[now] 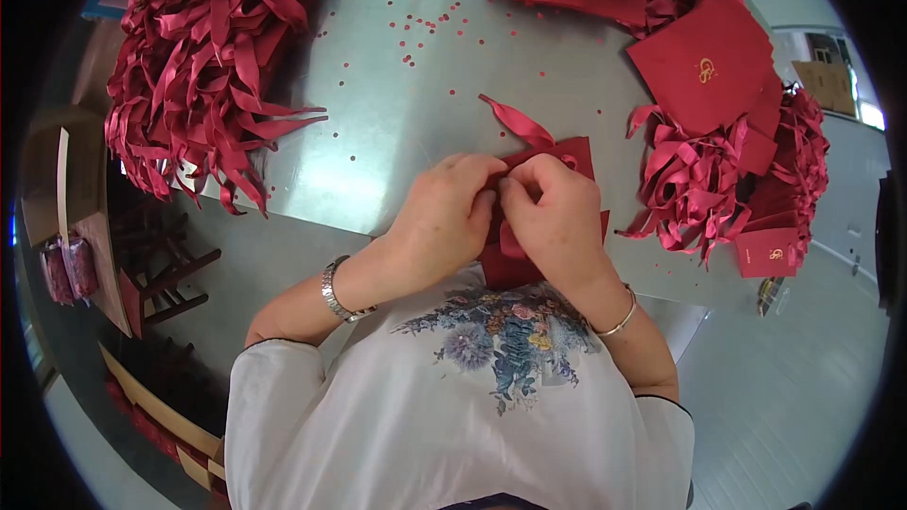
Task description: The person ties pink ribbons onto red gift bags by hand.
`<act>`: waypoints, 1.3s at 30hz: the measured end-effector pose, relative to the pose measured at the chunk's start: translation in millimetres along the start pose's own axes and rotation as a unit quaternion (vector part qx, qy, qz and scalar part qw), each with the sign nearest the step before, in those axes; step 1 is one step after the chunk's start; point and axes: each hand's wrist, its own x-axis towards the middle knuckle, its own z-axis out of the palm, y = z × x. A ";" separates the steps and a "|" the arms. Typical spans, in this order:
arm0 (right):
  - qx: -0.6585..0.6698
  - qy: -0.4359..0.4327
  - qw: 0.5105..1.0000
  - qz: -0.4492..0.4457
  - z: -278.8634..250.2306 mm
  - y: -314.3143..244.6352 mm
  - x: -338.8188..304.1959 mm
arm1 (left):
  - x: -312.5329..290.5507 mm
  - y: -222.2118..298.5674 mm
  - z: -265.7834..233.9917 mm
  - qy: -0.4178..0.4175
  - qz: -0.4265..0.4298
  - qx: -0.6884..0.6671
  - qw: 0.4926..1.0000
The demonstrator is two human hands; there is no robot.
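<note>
While both hands pinch it at the table's (397,123) near edge, left hand (442,217) and right hand (556,222) grip the red paper bag (578,156) and its ribbon (518,123); light, soft, probably slippery, best held by the ribbon's end.

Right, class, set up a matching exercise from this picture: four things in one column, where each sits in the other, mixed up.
Things:
1. loose ribbon pile
2. red paper dots
3. wristwatch
4. red envelope with ribbon

Places:
A. scattered on the metal table
B. under the fingers of both hands
C. far left of the table
D. on the left hand's wrist

Pairs: 1-C, 2-A, 3-D, 4-B
</note>
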 end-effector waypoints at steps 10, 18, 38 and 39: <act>0.002 0.010 0.999 -0.053 -7.0 9.0 -16.9 | 13.1 -3.9 -21.9 -0.140 -0.122 -0.059 0.981; 0.018 0.026 0.997 -0.076 -6.9 5.1 -16.6 | 14.1 -9.7 -21.0 -0.170 -0.224 -0.196 0.939; 0.028 0.042 0.998 0.028 -4.6 -7.4 -12.4 | 13.1 -15.7 -23.2 -0.168 -0.287 -0.365 0.870; 0.027 0.041 0.998 0.032 -4.1 -7.3 -12.7 | 13.0 -16.3 -23.4 -0.168 -0.282 -0.378 0.866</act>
